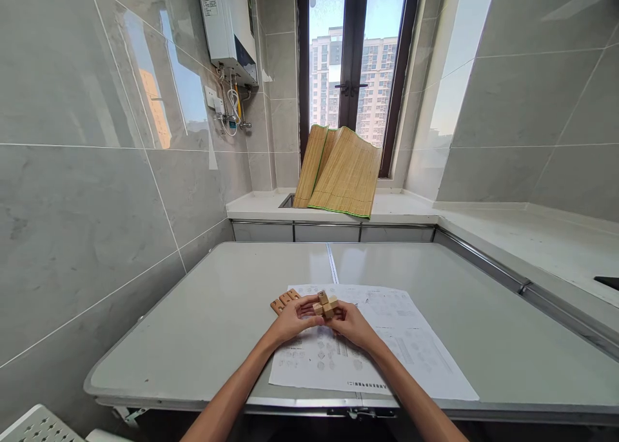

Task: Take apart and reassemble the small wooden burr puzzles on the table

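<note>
A small wooden block puzzle [327,307] of interlocked light-brown pieces is held between my two hands above a printed paper sheet [411,365]. My left hand [294,321] grips its left side, thumb in front and fingers behind. On the opposite side, my right hand [354,325] has its fingers closed round the puzzle. Parts of it are covered by the fingers. Just beyond my left hand lie several flat wooden pieces [284,300] with dark marks, side by side at the sheet's left edge and partly hidden by that hand.
The pale folding table [193,339] has a seam down its middle. Behind it a white ledge [401,201] carries a folded bamboo mat [345,171] in front of the window. Tiled walls stand left and right, and a white perforated chair [46,426] is at lower left.
</note>
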The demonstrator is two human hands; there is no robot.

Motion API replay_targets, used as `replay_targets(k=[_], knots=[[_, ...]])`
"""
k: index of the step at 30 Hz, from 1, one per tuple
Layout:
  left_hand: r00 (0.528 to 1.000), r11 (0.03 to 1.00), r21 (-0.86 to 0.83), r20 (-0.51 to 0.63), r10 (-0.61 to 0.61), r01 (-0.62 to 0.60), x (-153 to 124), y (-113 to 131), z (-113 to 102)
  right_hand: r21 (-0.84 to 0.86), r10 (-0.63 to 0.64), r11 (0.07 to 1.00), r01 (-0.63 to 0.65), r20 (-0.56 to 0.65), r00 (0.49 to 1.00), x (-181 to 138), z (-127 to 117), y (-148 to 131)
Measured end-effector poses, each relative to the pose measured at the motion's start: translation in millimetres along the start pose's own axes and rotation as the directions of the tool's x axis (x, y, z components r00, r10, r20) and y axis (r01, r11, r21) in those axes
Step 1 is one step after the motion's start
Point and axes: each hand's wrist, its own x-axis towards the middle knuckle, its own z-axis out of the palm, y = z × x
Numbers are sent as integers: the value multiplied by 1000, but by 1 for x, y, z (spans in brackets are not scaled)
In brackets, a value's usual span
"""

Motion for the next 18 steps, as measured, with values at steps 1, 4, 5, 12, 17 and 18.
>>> replay_targets(k=[1,4,5,12,17,18], knots=[[1000,1000,9,0,0,0,0,0,1,-17,-8,1000,7,-16,1000,0,1,1],[1000,999,42,-13,5,-5,-1,1,4,-80,-25,997,22,-34,999,0,3,4],[1000,998,57,-24,8,-7,-1,1,5,-102,-27,995,23,-35,999,-1,4,5],[987,992,125,-155,50,-31,-1,-1,5,-108,-17,994,10,-64,998,2,1,8],[970,991,119,-227,90,-64,0,-5,5,36,24,999,-21,-85,996,7,-6,10],[971,990,126,-221,93,-66,-1,-5,5,71,35,997,-31,-63,997,7,-7,10]])
